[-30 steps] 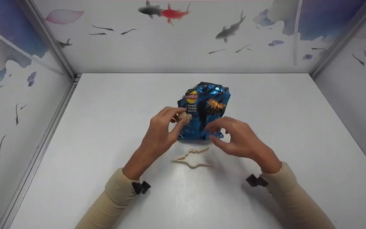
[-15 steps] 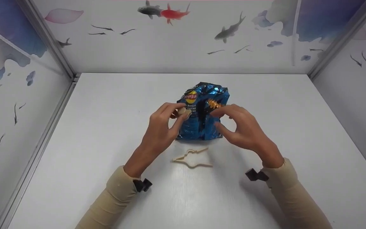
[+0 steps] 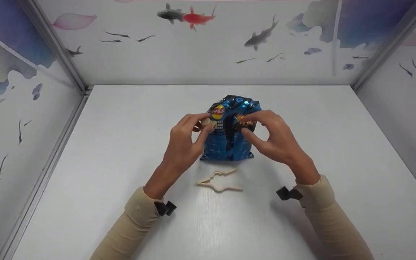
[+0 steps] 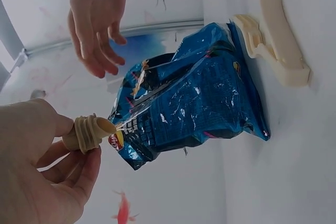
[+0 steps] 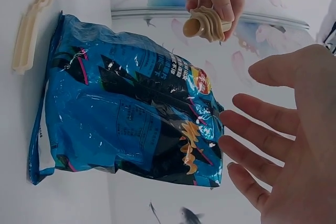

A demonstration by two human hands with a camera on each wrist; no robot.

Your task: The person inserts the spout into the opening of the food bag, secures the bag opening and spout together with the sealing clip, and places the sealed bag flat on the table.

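My left hand [image 3: 185,141] pinches a small beige threaded spout [image 4: 89,132], hollow at its end, between thumb and fingers. It is at the upper left side of a blue chip bag [image 3: 228,144], which stands upright on the white table with its crumpled top up. My right hand [image 3: 278,135] has relaxed, slightly bent fingers and holds nothing. Its fingertips overlap the right side of the bag in the head view; the right wrist view shows them beside the bag's top. In front of the bag lies a beige bag clip [image 3: 219,188], spread apart.
The white table [image 3: 121,216] is enclosed at the back and sides by white panels [image 3: 208,68] printed with fish and lotus pictures. Metal frame posts [image 3: 54,45] run along the corners. A black wrist-camera mount [image 3: 289,193] sits on each sleeve.
My right hand has risen from the lower front of the bag to beside its upper part. My left hand has moved up a little, still holding the spout. The clip stays put.
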